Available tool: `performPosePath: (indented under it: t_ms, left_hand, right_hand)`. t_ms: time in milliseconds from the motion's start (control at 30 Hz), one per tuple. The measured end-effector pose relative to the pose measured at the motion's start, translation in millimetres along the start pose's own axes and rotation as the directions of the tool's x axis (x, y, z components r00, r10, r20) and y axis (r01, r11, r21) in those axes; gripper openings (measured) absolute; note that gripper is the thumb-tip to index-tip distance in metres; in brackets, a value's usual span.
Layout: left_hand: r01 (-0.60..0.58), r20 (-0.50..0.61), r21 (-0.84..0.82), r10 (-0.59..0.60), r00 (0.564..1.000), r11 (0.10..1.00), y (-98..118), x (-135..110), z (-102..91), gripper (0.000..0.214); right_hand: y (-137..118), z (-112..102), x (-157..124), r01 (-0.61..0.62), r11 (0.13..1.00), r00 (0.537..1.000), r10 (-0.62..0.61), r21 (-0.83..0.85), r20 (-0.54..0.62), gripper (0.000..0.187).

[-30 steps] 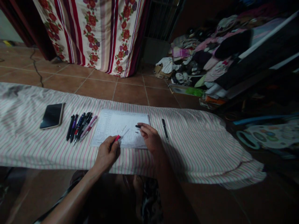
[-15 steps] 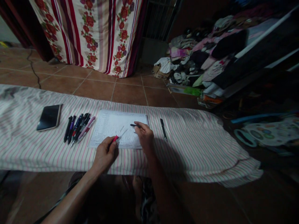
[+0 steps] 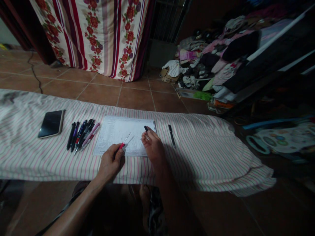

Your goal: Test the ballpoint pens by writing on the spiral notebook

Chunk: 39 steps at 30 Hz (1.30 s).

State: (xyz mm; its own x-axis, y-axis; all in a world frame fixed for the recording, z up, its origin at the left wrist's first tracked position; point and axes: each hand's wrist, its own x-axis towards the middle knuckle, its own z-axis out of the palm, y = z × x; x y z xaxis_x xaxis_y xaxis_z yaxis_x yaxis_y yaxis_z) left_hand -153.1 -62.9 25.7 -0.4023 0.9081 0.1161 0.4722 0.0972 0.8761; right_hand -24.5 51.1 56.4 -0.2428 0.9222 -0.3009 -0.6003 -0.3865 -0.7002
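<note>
My left hand (image 3: 112, 160) is closed on a pink pen piece (image 3: 121, 146), with a thin refill-like rod (image 3: 127, 137) pointing up and away from it. It rests at the near edge of a spiral notebook (image 3: 118, 126) whose page is covered in faint marks. Over the notebook's right side, my right hand (image 3: 153, 144) pinches a short black pen part (image 3: 146, 128), its palm turned partly upward. Fingers hide the lower end of that part. A black pen (image 3: 172, 136) lies on the striped cloth to the right of this hand.
Several pens (image 3: 81, 136) lie in a bunch left of the notebook, and a phone (image 3: 51, 123) lies farther left. Striped cloth (image 3: 209, 154) covers the surface. Beyond are a floral curtain (image 3: 105, 39), a tiled floor (image 3: 135, 95) and a heap of clothes (image 3: 197, 62).
My right hand has rolled palm-up and shifted slightly right, so the black pen part now points upward instead of leftward. My left hand has stayed in place.
</note>
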Motion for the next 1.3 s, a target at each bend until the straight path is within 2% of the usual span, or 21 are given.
performPosePath:
  t_ms: [200, 367, 733, 967, 1167, 1300]
  left_hand:
    - [0.006, 0.008, -0.002, -0.006, 1.0, 1.0, 2.2, -0.1, -0.7, 0.032]
    - [-0.003, -0.005, -0.006, 0.003, 1.0, 1.0, 2.6, -0.4, -1.0, 0.03]
    - [-0.023, 0.017, 0.023, 0.023, 1.0, 0.999, 3.2, -0.9, -0.1, 0.031]
    - [-0.069, 0.038, 0.083, 0.066, 0.997, 0.994, 5.3, -2.3, 0.1, 0.032]
    - [-0.083, 0.066, 0.101, 0.076, 0.995, 0.991, 7.2, -3.8, 0.5, 0.031]
    - [-0.085, 0.086, 0.104, 0.076, 0.993, 0.991, 7.9, -4.2, 1.0, 0.031]
  right_hand:
    - [-9.1, -0.2, -1.5, -0.253, 0.946, 0.966, 0.234, 0.201, 0.113, 0.017]
    - [-9.4, -0.6, -0.2, -0.322, 0.914, 0.944, 0.29, 0.248, 0.156, 0.017]
    - [-6.7, 4.4, -2.2, -0.279, 0.949, 0.96, 0.276, 0.147, 0.036, 0.018]
    - [-1.6, -0.9, 3.6, -0.305, 0.937, 0.952, 0.3, 0.171, 0.055, 0.01]
    - [1.1, 3.6, -1.4, -0.187, 0.982, 0.982, 0.187, 0.03, -0.005, 0.009]
    - [3.5, 3.9, -3.1, -0.161, 0.987, 0.986, 0.16, -0.026, -0.036, 0.007]
